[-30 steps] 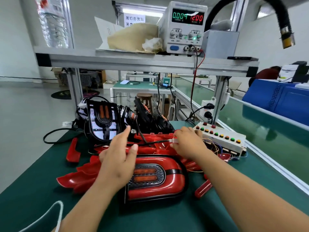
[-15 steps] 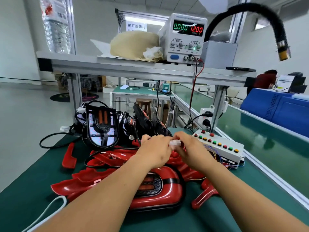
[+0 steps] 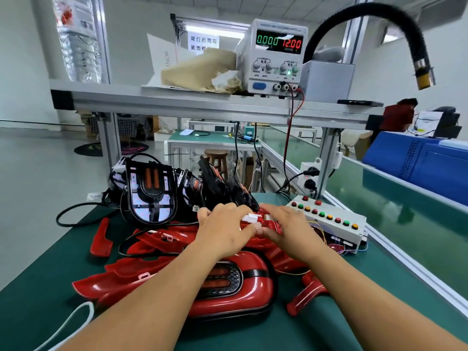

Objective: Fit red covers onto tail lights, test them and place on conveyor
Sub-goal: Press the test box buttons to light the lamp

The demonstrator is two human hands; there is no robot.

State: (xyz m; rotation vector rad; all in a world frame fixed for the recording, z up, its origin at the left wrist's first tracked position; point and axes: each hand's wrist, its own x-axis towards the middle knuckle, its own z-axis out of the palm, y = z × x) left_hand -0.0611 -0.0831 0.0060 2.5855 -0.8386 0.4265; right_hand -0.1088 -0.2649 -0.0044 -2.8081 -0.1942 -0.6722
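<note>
A tail light with its red cover fitted (image 3: 243,287) lies flat on the green bench in front of me, partly under my left forearm. Above it my left hand (image 3: 222,229) and my right hand (image 3: 288,226) meet, both pinching small white connectors (image 3: 250,218) between their fingertips. Loose red covers (image 3: 152,249) are heaped around the light. Uncovered black tail lights (image 3: 149,191) stand upright behind the heap. The white test box with coloured buttons (image 3: 329,219) sits just right of my right hand.
A power supply (image 3: 276,54) reading 0.000 and 12.00 stands on the overhead shelf, with red and black leads hanging down. The green conveyor (image 3: 405,211) runs along the right. A black hose (image 3: 395,29) arches overhead. A black cable (image 3: 76,214) loops at the left.
My left hand left the covered light and rose to meet my right hand at the white connectors. The two hands now press together. The display dropped from 0.004 to 0.000.
</note>
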